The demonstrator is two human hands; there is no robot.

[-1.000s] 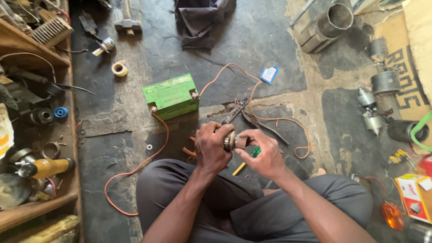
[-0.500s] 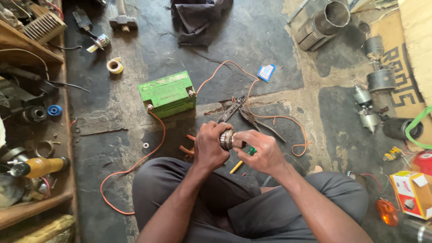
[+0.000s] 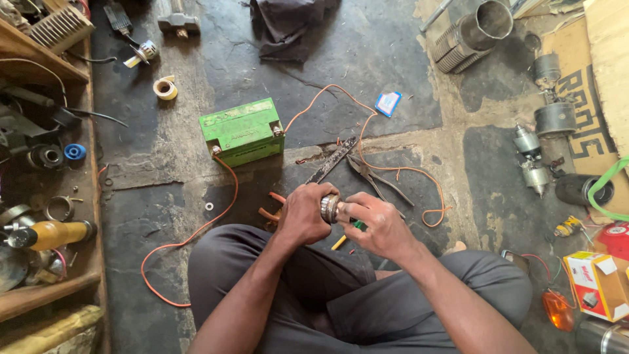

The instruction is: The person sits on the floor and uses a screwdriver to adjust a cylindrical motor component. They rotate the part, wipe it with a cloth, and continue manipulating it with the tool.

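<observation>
I sit cross-legged on a concrete floor. My left hand [image 3: 303,213] grips a small round metal motor part [image 3: 329,208] with a ribbed end. My right hand [image 3: 377,223] closes on the same part from the right, and a green-and-yellow screwdriver handle [image 3: 347,234] shows beneath it. Just beyond my hands lie dark pliers [image 3: 333,159] and cutters [image 3: 375,178]. A green battery [image 3: 241,131] stands further out to the left, with orange wires [image 3: 196,231] running from both terminals across the floor.
A wooden shelf [image 3: 46,288] with tools and a yellow-handled tool runs along the left. Starter motors [image 3: 532,160] and metal cylinders [image 3: 481,27] lie at the right, with a red-and-yellow box [image 3: 599,275] and cardboard. A tape roll [image 3: 165,88], a blue packet [image 3: 388,103] and dark cloth [image 3: 288,23] lie farther off.
My hands stay closed on the metal part with slight finger shifts. The view has tilted a little, so everything on the floor sits slightly higher in the picture.
</observation>
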